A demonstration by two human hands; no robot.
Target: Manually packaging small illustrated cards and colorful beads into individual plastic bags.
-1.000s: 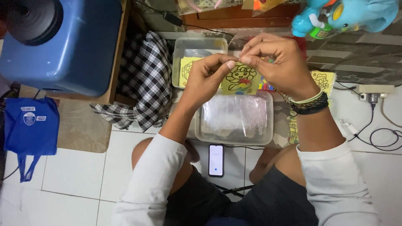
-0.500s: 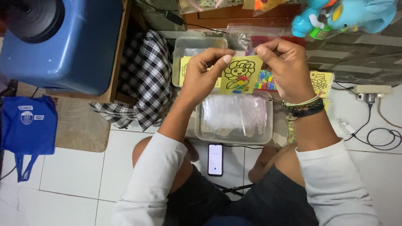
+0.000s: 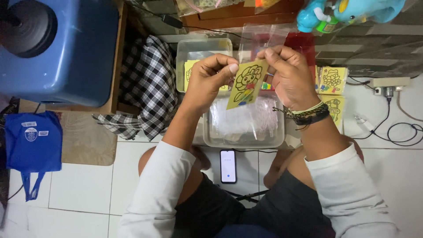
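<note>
1. Above the clear tub [image 3: 243,141]: yellow picture card [image 3: 246,84], tilted, held up.
2. Left hand [image 3: 210,79] grip pinched closed on the card's left edge.
3. Right hand [image 3: 291,77] grip pinched closed on its top corner.

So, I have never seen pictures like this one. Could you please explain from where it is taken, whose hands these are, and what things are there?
The picture comes from a camera worn on a person's head, looking down, so the two arms are that person's own. The person sits on a white tiled floor. The left hand and the right hand together hold up a small yellow card with a cartoon drawing; a clear plastic sleeve shows behind it. Below the hands stands a clear plastic box with clear bags inside, and a second box lies beyond. A phone lies between the knees. A checked cloth and a blue container are at the left.
</note>
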